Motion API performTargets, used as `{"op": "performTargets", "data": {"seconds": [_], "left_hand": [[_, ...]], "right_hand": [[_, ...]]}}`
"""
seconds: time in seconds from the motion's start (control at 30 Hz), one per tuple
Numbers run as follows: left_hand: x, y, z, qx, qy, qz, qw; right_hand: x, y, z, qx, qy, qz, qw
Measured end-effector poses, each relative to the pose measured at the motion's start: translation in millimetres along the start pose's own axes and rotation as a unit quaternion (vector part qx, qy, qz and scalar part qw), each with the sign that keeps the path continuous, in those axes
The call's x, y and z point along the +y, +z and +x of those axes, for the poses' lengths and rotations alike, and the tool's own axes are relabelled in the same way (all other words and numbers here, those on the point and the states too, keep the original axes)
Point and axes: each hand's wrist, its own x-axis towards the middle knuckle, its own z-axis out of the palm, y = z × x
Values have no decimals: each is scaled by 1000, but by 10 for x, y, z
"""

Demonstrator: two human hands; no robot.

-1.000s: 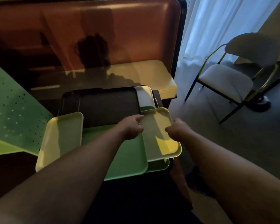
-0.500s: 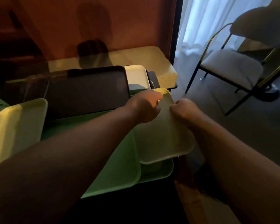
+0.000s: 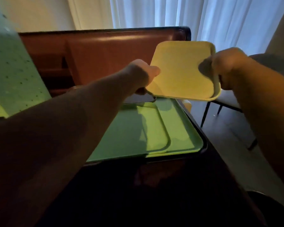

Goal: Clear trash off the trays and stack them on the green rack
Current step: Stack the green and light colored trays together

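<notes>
Two hands (image 3: 143,74) (gripping) yellow tray (image 3: 184,71)

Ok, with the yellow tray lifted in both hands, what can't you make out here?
Head view:
- yellow tray underside: faces away.
- green trays, left part: behind the left forearm.
- left hand fingers: under the tray.
- green rack: cut off at the frame edge, blurred.

Small tray (image 3: 184,71) held up between left hand (image 3: 142,72) and right hand (image 3: 225,68), above two overlapping trays (image 3: 154,128) on table; chair (image 3: 228,99) right, bench (image 3: 105,51) behind.
</notes>
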Motion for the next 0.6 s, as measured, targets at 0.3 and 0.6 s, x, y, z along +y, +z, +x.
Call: {"op": "performTargets", "data": {"seconds": [0.3, 0.6], "left_hand": [[-1265, -1456, -860, 133, -114, -9, 984], [-2182, -1937, -1071, 55, -188, 140, 970]], "right_hand": [[-733, 1451, -898, -237, -8, 40, 971], [-895, 2474, -1183, -280, -64, -81, 954]]}}
